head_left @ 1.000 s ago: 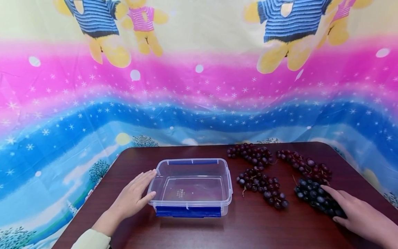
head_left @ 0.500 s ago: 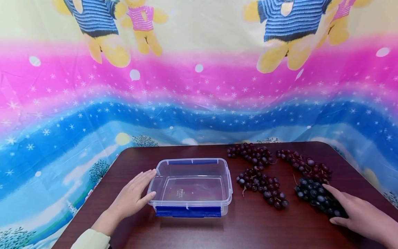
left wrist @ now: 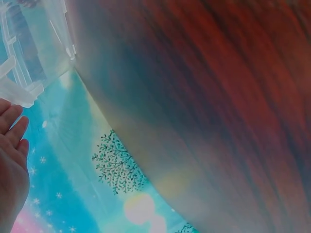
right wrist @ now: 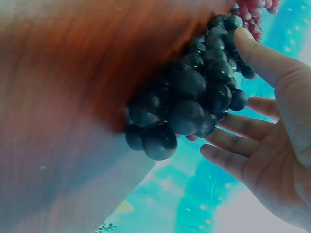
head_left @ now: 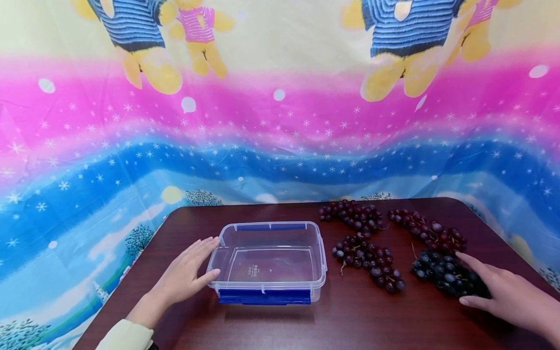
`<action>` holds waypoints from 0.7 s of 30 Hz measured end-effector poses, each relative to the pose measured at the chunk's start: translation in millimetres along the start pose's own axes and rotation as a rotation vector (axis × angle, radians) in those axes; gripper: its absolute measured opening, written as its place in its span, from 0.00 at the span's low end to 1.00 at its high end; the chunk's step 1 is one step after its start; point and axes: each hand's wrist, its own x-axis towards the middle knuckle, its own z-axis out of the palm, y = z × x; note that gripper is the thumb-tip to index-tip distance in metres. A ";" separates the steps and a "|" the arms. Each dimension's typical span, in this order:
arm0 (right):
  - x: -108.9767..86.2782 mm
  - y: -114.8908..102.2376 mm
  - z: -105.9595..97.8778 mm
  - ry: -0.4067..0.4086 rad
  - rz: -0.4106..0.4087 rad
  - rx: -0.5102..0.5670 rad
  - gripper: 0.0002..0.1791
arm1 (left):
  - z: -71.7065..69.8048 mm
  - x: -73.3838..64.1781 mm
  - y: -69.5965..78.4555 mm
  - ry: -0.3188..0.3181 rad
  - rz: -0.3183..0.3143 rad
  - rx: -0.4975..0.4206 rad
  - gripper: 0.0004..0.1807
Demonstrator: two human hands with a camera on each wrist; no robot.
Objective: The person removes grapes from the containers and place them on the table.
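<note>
A clear plastic food container (head_left: 268, 287) with blue side clips stands lidless on the table. My left hand (head_left: 185, 272) lies against its left side, fingers straight; in the left wrist view only part of that hand (left wrist: 12, 150) shows, at the container's corner. At the right, a bunch of black grapes (head_left: 444, 272) lies on the table. My right hand (head_left: 507, 294) is beside the bunch, thumb and fingers spread. In the right wrist view the fingers reach along the far side of the grapes (right wrist: 187, 99), with the thumb apart from them; whether any fingertip touches is unclear.
Three bunches of dark red grapes lie between the container and the table's right edge: one at the back (head_left: 354, 215), one in front of it (head_left: 369, 262), one farther right (head_left: 430, 231). A patterned cloth (head_left: 280, 126) hangs behind the brown table (head_left: 350, 321).
My right hand has spread wider, its thumb shifting left and away from the fingers at the black grapes. The left hand and the container have stayed in place.
</note>
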 end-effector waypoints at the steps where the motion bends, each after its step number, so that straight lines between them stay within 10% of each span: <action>1: 0.8 -0.3 -1.5 0.004 0.002 0.002 0.59 | -0.5 -0.1 0.1 -0.003 -0.005 -0.004 0.37; 21: 17.4 -41.7 -38.1 0.303 -0.081 -0.001 0.47 | -7.6 1.4 1.7 -0.048 -0.054 -0.034 0.39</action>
